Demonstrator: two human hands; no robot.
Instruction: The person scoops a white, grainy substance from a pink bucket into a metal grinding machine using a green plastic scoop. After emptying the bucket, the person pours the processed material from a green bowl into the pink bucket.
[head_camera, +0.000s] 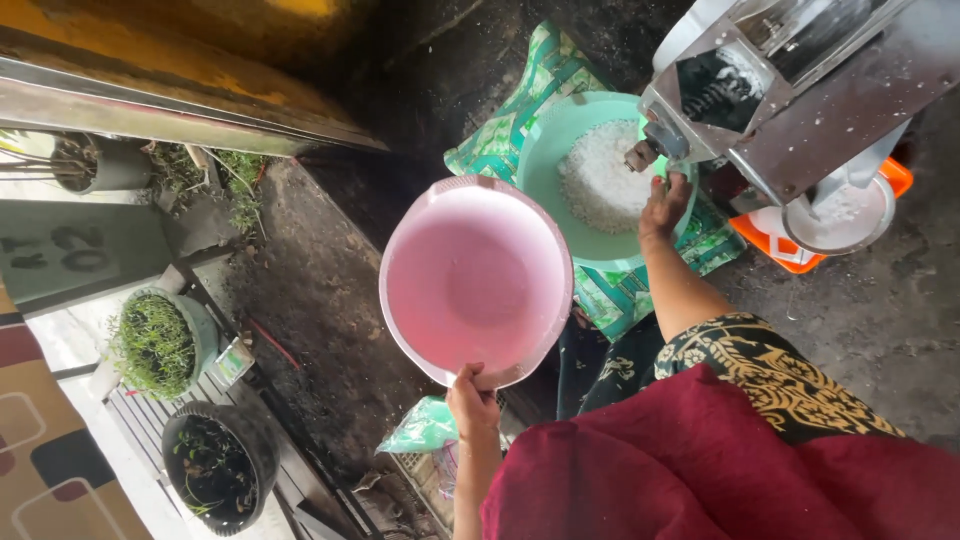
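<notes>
My left hand (472, 400) gripped the rim of an empty round pink plastic basin (476, 280), held just beside the green plastic basin (545, 165) of white gratings. My right hand (664, 205) rested, fingers curled, on the green basin's rim under the steel grating machine (800, 90). I judged the basins were mid-swap; next called for a firm hold.

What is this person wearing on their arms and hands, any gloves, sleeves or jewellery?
Both hands are bare: no gloves show on the left hand or the right hand, and no rings or bracelets can be made out. Both forearms are uncovered. Nearer the body there is a dark red cloth and a black garment with a gold leafy pattern.
</notes>
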